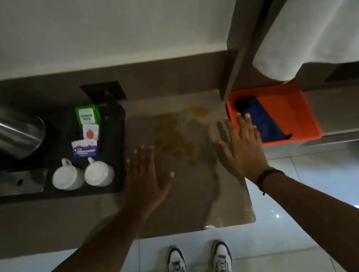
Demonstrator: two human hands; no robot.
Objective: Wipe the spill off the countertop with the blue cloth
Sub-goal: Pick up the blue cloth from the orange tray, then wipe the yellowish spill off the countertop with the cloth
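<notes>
A yellowish spill (178,136) spreads in blotches over the brown countertop (183,204), from its far right part toward the middle. The blue cloth (263,122) lies folded in an orange tray (294,111) just right of the counter's edge. My left hand (145,179) hovers flat over the counter, fingers spread, just left of the spill, holding nothing. My right hand (241,146) is stretched out flat at the counter's right edge, its fingertips over the tray's left rim and the cloth's near corner, gripping nothing.
A black tray (115,144) on the left carries two upturned white cups (83,176), sachets (87,134) and a steel kettle (7,133). A white towel (310,27) hangs at the upper right beside a brown vertical panel (237,43). My shoes (200,267) stand on glossy floor tiles below.
</notes>
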